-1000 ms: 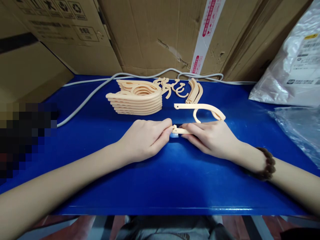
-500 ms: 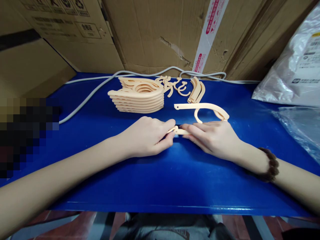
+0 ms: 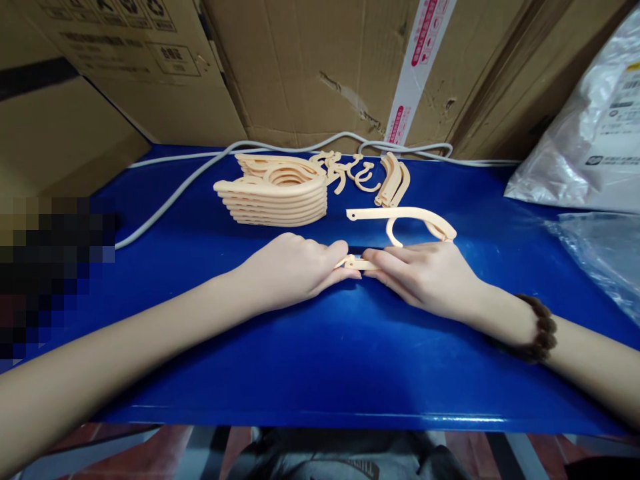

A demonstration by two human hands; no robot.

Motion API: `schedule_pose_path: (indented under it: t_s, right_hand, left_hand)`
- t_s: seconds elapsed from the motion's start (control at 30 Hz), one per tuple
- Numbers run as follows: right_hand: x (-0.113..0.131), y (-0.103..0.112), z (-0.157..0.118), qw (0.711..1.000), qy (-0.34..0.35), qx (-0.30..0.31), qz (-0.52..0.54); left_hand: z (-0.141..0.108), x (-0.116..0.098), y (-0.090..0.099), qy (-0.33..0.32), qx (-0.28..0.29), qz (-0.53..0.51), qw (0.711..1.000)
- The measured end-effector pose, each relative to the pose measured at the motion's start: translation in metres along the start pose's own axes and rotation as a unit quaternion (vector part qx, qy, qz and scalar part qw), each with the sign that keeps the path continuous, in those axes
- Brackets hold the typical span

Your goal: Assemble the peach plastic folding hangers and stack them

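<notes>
Between my hands is a small cream plastic piece (image 3: 361, 264) with a hole near its end. My left hand (image 3: 300, 272) pinches its left end, where a thin curved part shows. The fingers of my right hand (image 3: 425, 275) are closed on its right side and cover most of it. Just behind my right hand lies a long curved cream hanger arm (image 3: 395, 213), with a hook-shaped part (image 3: 393, 233) below it. A stack of cream hanger pieces (image 3: 280, 200) is behind my left hand.
Small cream hooks (image 3: 367, 179) and short curved arms (image 3: 393, 181) lie at the back of the blue table (image 3: 300, 373). A grey cable (image 3: 175, 192) runs behind them, before cardboard boxes (image 3: 300, 67). Plastic bags (image 3: 565, 153) are at the right.
One of my left fingertips now reaches further right beneath the small piece. My right fingers have shifted very slightly. The stack and loose parts lie as before.
</notes>
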State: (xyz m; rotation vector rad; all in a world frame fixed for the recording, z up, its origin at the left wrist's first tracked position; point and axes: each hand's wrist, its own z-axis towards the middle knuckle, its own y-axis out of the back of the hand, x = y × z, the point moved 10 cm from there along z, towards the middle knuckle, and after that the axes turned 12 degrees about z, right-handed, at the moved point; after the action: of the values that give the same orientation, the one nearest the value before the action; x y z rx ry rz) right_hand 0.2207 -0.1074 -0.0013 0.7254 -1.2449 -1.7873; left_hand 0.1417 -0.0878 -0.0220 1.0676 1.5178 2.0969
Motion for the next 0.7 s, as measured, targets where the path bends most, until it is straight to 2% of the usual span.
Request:
schedule_pose_path:
  t_s: [0.3, 0.5, 0.7]
  right_hand:
    - [-0.010, -0.005, 0.001, 0.994, -0.041, 0.050, 0.088]
    - [-0.012, -0.004, 0.003, 0.990, -0.057, 0.066, 0.107]
    - [-0.014, -0.004, 0.004, 0.976, -0.066, 0.098, 0.185]
  left_hand:
    - [-0.004, -0.003, 0.019, -0.024, -0.104, 0.064, 0.992]
    - [-0.004, -0.008, 0.029, -0.038, -0.093, 0.095, 0.990]
    - [-0.006, -0.010, 0.038, -0.035, -0.105, 0.120, 0.987]
